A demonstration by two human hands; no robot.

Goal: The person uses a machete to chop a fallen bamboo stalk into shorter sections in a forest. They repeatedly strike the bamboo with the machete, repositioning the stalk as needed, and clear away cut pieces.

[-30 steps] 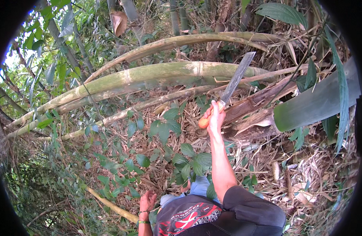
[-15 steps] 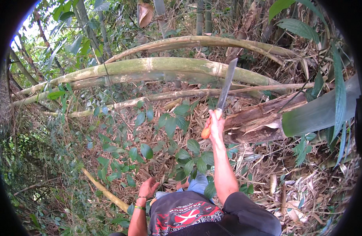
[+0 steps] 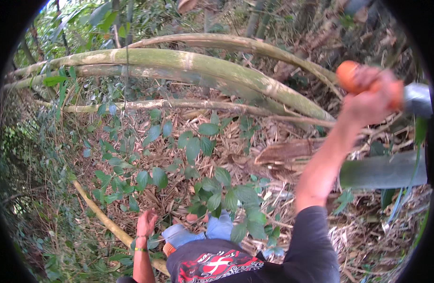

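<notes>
Machete (image 3: 417, 99) sits at the upper right of the head view, raised high and well above the leaf-littered ground (image 3: 188, 155). Its orange handle (image 3: 347, 75) pokes out to the left of the fist, and the grey blade runs off to the right toward the picture's rim, so the long axis lies roughly level, left to right. The blade is blurred and cut by the edge, so its tip cannot be seen.

The right hand (image 3: 370, 96) is clenched tight around the handle, with the bare forearm stretched up and outward from a dark sleeve (image 3: 313, 245) at the lower edge. The left hand (image 3: 146, 222) hangs low at the person's side, fingers loosely spread and holding nothing, near a thin fallen stalk (image 3: 96, 210).

Thick green bamboo culms (image 3: 188, 66) arch across the upper half, well apart from the raised tool. A split brown stump (image 3: 287, 153) lies below the forearm.
</notes>
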